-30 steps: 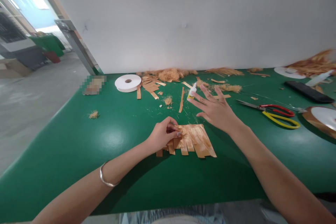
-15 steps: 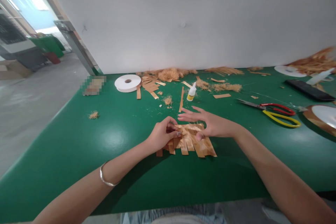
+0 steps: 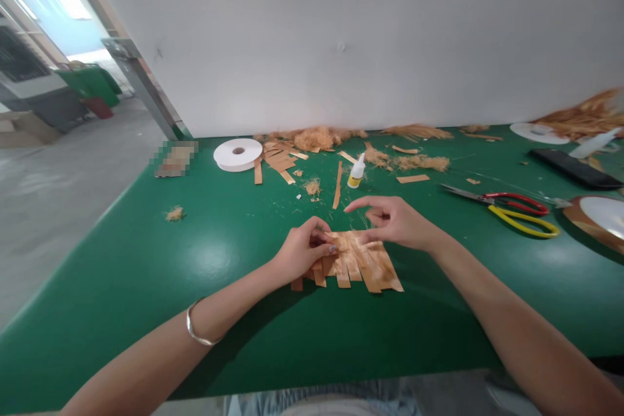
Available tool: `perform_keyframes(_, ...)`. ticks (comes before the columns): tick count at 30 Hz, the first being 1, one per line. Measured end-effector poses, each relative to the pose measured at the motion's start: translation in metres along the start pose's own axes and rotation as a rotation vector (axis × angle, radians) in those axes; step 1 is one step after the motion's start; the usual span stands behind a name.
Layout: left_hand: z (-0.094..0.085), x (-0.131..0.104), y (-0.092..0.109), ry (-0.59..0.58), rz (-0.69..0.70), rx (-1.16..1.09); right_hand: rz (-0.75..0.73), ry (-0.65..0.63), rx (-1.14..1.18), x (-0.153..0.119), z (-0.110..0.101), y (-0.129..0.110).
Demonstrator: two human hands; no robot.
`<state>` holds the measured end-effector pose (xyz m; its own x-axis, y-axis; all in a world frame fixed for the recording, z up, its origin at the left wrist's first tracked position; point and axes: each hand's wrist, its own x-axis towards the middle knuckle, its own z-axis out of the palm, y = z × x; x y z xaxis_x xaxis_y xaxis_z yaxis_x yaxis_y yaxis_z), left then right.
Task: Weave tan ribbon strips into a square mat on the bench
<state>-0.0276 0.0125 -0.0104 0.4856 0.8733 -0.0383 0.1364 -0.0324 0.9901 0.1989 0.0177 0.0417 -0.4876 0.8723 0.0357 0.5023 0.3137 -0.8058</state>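
Note:
In the middle of the head view, near the front of the table, lies a piece of shiny tan ribbon strips [image 3: 373, 270] set side by side, their lower ends loose and uneven. My left hand [image 3: 305, 247] pinches this piece at its upper left part between thumb and fingers. Above its upper right edge hovers my right hand [image 3: 397, 224], index finger stretched out to the left, other fingers bent, thumb apart from the index. Nothing shows between those fingers. Whether the right thumb touches the strips, I cannot tell.
Beyond my hands stands a small glue bottle [image 3: 356, 172]. A white ribbon roll [image 3: 237, 153] and tan scraps [image 3: 314, 138] lie along the wall. To the right are red-and-yellow-handled scissors [image 3: 519, 214], a brown ribbon roll [image 3: 602, 218] and a black phone-like slab [image 3: 575, 168].
My right hand has lifted slightly off the strips and to the right, and its spread fingers have bent, leaving the index stretched out. My left hand keeps its pinch in the same place.

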Motion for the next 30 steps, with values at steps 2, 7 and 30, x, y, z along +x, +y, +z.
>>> perform_keyframes(2,0.000,0.000,0.001,-0.001,0.004,0.010,0.008,0.029,-0.365,0.001,0.002,-0.002)
perform_keyframes(7,0.000,-0.001,0.003,0.005,-0.012,0.043,0.065,0.152,-0.909,0.004,0.006,0.000)
perform_keyframes(30,-0.001,-0.002,0.002,0.002,0.029,0.116,0.118,-0.038,-0.102,0.007,0.004,0.006)
